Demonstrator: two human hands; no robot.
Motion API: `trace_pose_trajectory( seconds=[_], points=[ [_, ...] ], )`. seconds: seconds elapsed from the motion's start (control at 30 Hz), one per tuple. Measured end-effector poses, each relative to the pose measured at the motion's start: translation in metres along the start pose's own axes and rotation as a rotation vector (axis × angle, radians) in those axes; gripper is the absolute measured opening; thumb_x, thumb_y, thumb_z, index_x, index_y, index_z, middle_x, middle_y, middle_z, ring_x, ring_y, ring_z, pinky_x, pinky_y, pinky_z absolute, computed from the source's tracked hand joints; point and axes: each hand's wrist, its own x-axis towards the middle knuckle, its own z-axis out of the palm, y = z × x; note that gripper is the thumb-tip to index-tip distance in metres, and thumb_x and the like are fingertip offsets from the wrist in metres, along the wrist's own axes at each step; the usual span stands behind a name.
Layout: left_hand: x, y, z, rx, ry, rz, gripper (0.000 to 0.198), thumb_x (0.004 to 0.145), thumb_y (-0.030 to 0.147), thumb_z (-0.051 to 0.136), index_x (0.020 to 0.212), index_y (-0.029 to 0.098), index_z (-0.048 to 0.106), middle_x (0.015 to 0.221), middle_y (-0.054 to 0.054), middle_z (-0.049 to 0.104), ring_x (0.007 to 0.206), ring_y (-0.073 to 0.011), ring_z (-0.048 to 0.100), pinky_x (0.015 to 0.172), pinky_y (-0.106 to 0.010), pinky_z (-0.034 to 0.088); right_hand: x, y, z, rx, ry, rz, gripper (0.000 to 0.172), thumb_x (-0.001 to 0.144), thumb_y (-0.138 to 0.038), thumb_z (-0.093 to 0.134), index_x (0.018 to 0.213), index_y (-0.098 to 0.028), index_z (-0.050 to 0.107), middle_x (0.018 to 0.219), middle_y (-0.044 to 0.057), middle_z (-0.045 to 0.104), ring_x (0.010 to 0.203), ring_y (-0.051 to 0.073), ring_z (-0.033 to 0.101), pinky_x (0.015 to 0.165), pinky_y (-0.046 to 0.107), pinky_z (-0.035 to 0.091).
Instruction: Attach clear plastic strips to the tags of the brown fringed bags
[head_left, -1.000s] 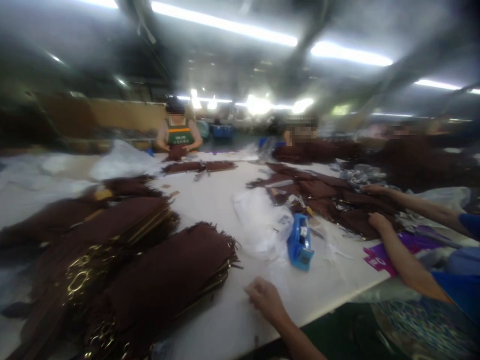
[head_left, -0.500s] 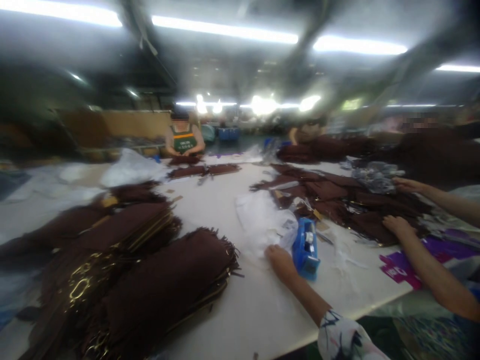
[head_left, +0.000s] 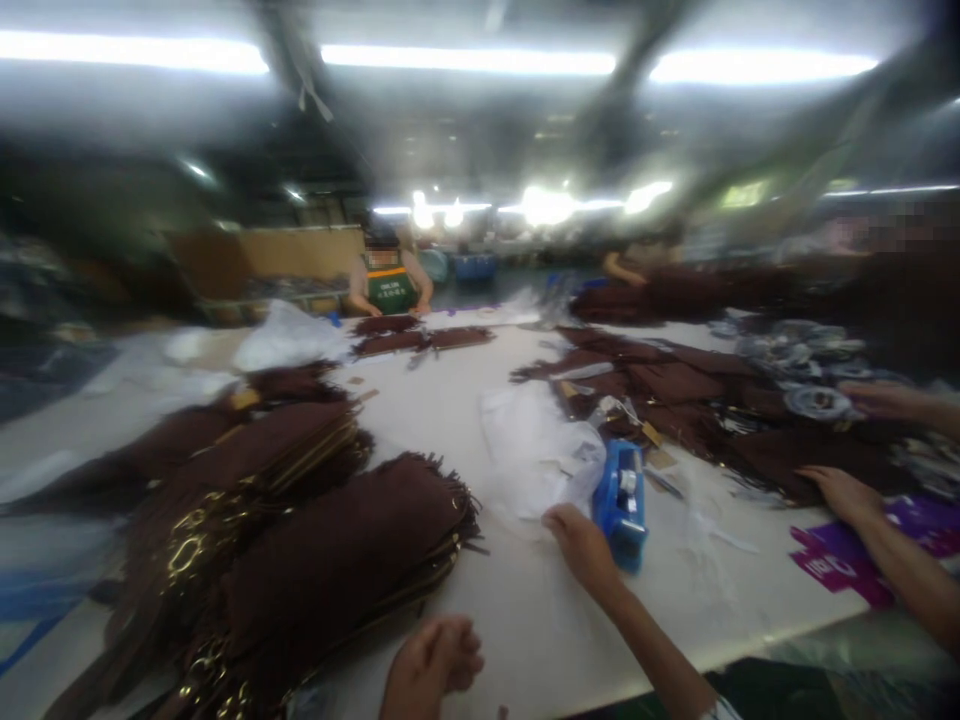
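Right hand [head_left: 583, 548] had its fingertips at the near edge of the white plastic bags [head_left: 517, 440]; couldn't tell whether it pinched them or only touched; left hand [head_left: 435, 660] was half curled by the near side of the table, nothing visible in it (palm hidden); bags lay flat, crumpled toward the right, mid-right on the white table [head_left: 427, 400], long axis slanting from far left to near right; blue tape dispenser [head_left: 625, 505] stood just beside the bags and right hand, long axis running roughly away from the wearer; stack of brown fringed pouches [head_left: 345, 550] sat left of both hands, long axis from near left to far right, fringe pointing far right, gold-coloured edges facing near right; co-worker's hand [head_left: 844, 493] rested on more brown pouches [head_left: 780, 455] at right; person in green apron [head_left: 394, 290] was across the table.
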Motion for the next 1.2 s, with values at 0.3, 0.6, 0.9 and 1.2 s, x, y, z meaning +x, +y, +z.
trace_pose_trajectory(
  seconds=[0.3, 0.6, 0.9, 1.2],
  points=[
    [0.081, -0.007, 0.090, -0.246, -0.231, -0.211, 0.037, 0.064, 0.046, 0.075, 0.068, 0.010, 0.064, 0.061, -0.005, 0.063, 0.056, -0.0172, 0.058, 0.054, -0.028, 0.045, -0.118, -0.065, 0.007, 0.227, -0.201, -0.122, 0.017, 0.088, -0.025, 0.049, 0.078, -0.026, 0.063, 0.082, 0.002, 0.064, 0.073, 0.016, 0.060, 0.064, 0.025, 0.040],
    [0.028, -0.024, 0.035, -0.064, 0.007, 0.106, 0.036, 0.060, 0.045, 0.078, 0.065, 0.013, 0.061, 0.055, 0.002, 0.055, 0.051, -0.0110, 0.047, 0.053, -0.024, 0.035, -0.132, -0.066, 0.036, 1.161, -0.192, 0.840, 0.058, 0.067, -0.068, 0.064, 0.098, -0.020, 0.055, 0.075, 0.006, 0.068, 0.059, 0.021, 0.065, 0.051, 0.032, 0.050],
    [-0.037, -0.045, -0.034, -0.056, -0.027, 0.174, 0.037, 0.075, 0.051, 0.068, 0.079, 0.015, 0.060, 0.059, 0.001, 0.061, 0.055, -0.0129, 0.052, 0.056, -0.024, 0.038, -0.134, -0.140, 0.051, 1.285, -0.140, 0.630, 0.076, 0.064, -0.048, 0.077, 0.126, -0.018, 0.044, 0.068, -0.003, 0.060, 0.058, 0.014, 0.055, 0.055, 0.024, 0.045],
    [-0.070, 0.008, -0.076, -0.173, -0.084, 0.071, 0.032, 0.074, 0.043, 0.071, 0.079, 0.011, 0.071, 0.076, -0.007, 0.068, 0.070, -0.0175, 0.059, 0.066, -0.027, 0.043, -0.154, -0.196, 0.050, 0.885, -0.333, 0.164, 0.079, 0.081, -0.045, 0.057, 0.148, -0.024, 0.021, 0.064, -0.006, 0.051, 0.059, 0.017, 0.052, 0.065, 0.028, 0.045]
  ],
)
